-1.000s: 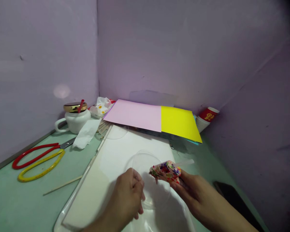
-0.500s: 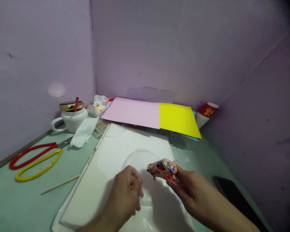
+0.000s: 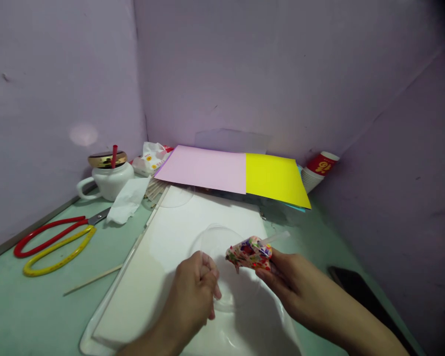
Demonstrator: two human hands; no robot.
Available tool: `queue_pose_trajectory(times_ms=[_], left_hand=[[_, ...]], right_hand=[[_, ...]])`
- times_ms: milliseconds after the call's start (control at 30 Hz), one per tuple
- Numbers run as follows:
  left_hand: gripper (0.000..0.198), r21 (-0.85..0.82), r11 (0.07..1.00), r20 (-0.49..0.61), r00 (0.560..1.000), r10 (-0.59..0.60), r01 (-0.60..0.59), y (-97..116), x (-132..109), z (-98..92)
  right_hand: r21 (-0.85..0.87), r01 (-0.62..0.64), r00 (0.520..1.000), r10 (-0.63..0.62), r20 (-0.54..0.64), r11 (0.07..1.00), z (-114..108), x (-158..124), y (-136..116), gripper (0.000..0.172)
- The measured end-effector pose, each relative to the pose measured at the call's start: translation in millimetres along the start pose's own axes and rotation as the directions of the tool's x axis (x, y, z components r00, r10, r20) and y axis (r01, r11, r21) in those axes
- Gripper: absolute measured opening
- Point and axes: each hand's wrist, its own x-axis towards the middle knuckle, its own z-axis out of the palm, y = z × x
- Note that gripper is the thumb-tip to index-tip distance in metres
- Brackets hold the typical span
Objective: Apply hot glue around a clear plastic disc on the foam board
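Observation:
A hot glue gun with a colourful pattern (image 3: 249,253) is held in my right hand (image 3: 289,279); its nozzle points left and a translucent glue stick (image 3: 276,238) juts from its back. My left hand (image 3: 200,287) is closed, with the fingers curled together just left of the nozzle. Whatever it pinches is too small or hidden to name. Below both hands a clear round plastic disc (image 3: 226,301) lies on the white board (image 3: 152,262).
Red and yellow scissors (image 3: 91,225), a wooden stick (image 3: 92,280), a tissue (image 3: 128,200) and a white mug (image 3: 113,183) are at left. Pink (image 3: 203,168) and yellow sheets (image 3: 276,178) lie behind. Paper cups (image 3: 317,170) and a dark flat object (image 3: 367,296) are at right.
The view has shifted slightly, so the objects at the back sit a little higher. Both hands keep nearly the same pose, and the glue gun stays in my right hand.

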Motion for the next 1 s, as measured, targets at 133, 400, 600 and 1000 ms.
queue_pose_trajectory(times_ms=[133, 400, 600, 1000], left_hand=[[0.014, 0.003, 1.000, -0.009, 1.000, 0.011, -0.011, -0.6, -0.6, 0.0], [0.014, 0.001, 1.000, -0.013, 1.000, 0.023, -0.023, -0.4, 0.6, 0.0], [0.012, -0.017, 0.999, -0.015, 0.999, 0.032, -0.033, -3.9, 2.1, 1.2], [0.014, -0.016, 0.999, 0.000, 1.000, 0.028, -0.028, -2.3, -0.5, -0.1]], right_hand=[[0.024, 0.034, 0.999, -0.033, -0.015, 0.999, -0.3, 0.6, 4.3, 0.024], [0.008, 0.014, 1.000, -0.014, 0.004, 1.000, -1.7, 1.3, 8.6, 0.028], [0.018, -0.006, 0.999, 0.005, 0.033, 1.000, -3.0, 0.3, 5.9, 0.027], [-0.006, -0.008, 1.000, 0.008, 0.018, 1.000, -3.7, 1.0, 5.4, 0.028]])
